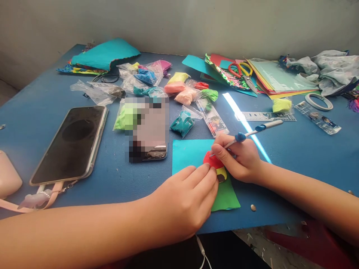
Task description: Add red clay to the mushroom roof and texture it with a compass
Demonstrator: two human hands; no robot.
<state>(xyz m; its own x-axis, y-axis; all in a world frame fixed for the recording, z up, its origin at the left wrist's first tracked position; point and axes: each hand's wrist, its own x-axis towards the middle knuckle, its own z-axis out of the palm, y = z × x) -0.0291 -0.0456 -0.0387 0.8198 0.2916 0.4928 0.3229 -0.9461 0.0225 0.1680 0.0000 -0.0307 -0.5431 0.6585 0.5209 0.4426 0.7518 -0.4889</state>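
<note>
A red clay piece (214,161) with small dark dots in its surface lies on a blue and green sheet (190,151). A yellow part (222,172) with a dark brown patch shows along its lower edge. My left hand (186,196) has its fingers together, holding the red clay at its near side; the thumb is hidden. My right hand (241,157) pinches a white clay modelling tool (251,131) with blue grips. The tool's thin tip touches the top of the red clay, and its other end points up to the right.
Bagged coloured clay (183,121) lies mid-table. A dark phone (70,144) is at left; a partly blurred phone (157,152) is nearer. Scissors (244,74) rest on papers at the back. A ruler (269,116) and a tape roll (319,102) are at right.
</note>
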